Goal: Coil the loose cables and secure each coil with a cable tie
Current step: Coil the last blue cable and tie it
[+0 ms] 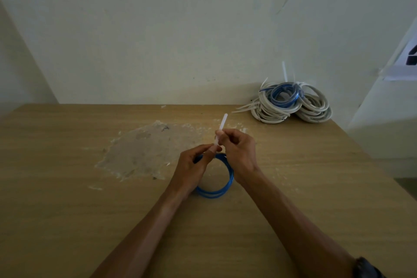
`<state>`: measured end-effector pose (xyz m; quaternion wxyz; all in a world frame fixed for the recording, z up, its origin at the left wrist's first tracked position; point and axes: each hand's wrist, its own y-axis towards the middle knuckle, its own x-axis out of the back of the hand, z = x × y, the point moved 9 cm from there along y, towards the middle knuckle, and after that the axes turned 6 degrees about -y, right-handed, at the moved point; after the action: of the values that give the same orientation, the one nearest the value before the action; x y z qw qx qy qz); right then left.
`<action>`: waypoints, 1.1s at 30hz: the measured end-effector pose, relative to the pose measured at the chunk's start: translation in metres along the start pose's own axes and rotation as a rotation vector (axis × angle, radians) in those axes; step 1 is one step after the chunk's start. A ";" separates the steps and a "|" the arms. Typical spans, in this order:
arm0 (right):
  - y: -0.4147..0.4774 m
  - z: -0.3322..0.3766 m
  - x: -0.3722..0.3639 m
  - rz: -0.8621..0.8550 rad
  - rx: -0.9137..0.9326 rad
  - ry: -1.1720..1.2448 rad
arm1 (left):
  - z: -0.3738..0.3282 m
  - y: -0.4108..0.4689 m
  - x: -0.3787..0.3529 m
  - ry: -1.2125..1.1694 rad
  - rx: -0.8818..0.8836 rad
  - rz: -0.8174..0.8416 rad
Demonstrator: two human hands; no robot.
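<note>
A coil of blue cable [220,190] lies on the wooden table [67,198] between my wrists. My left hand [194,167] holds the coil's far edge, its thumb and fingers pinched where a white cable tie wraps the cable. My right hand [239,153] pinches the white cable tie [222,127], whose free tail sticks up and away from me. The spot where the tie meets the cable is hidden by my fingers.
A pile of tied coils [293,102], white and blue, sits at the table's back right corner against the wall, with tie tails sticking out. A rough patch of torn surface [149,149] marks the table left of my hands. A white cabinet [388,119] stands at right.
</note>
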<state>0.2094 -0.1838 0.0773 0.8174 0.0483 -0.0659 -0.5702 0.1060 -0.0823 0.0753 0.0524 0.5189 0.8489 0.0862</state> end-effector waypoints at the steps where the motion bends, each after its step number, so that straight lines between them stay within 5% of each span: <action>1: 0.000 -0.003 0.000 0.002 -0.026 0.012 | 0.000 -0.001 -0.001 0.020 -0.009 0.013; 6: 0.002 -0.007 0.002 -0.011 -0.047 0.019 | -0.001 0.003 -0.002 0.110 -0.043 0.049; 16: -0.034 0.011 -0.054 0.239 0.508 -0.687 | 0.027 0.011 0.049 -0.187 0.056 -0.294; 25: -0.021 0.001 -0.043 0.233 0.393 -0.648 | 0.033 0.013 0.052 -0.198 0.065 -0.314; 33: -0.005 -0.013 -0.029 0.661 0.017 -0.591 | 0.051 0.034 0.047 -0.180 0.150 -0.361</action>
<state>0.1967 -0.1585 0.0619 0.9015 -0.1337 -0.3134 -0.2667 0.1237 -0.0202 0.0321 0.1038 0.3666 0.9239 -0.0348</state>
